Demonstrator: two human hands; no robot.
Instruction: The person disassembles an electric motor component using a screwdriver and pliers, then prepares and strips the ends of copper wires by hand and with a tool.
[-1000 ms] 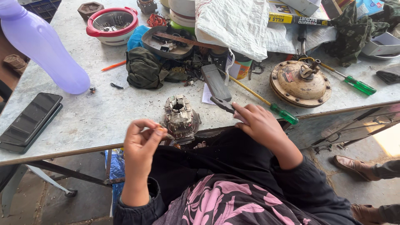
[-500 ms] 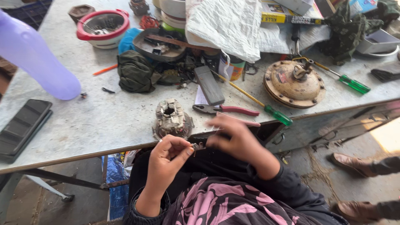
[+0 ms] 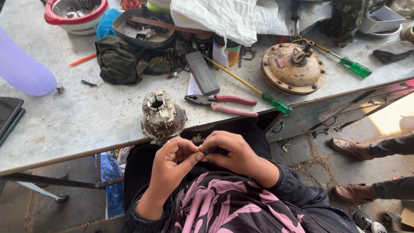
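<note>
Left hand (image 3: 174,157) meets right hand (image 3: 230,151) below table edge (image 3: 77,155).

Both hands meet low in the middle of the frame, held close in front of the body. The left hand (image 3: 172,157) comes up from the lower left, wrist bent, its fingers (image 3: 186,149) curled in with thumb and forefinger pinched together at the tips. The right hand (image 3: 230,153) reaches in from the lower right, knuckles up, fingers folded down to meet the left's. The fingertips of the two touch. Dark sleeves cover both forearms to the wrists.
</note>
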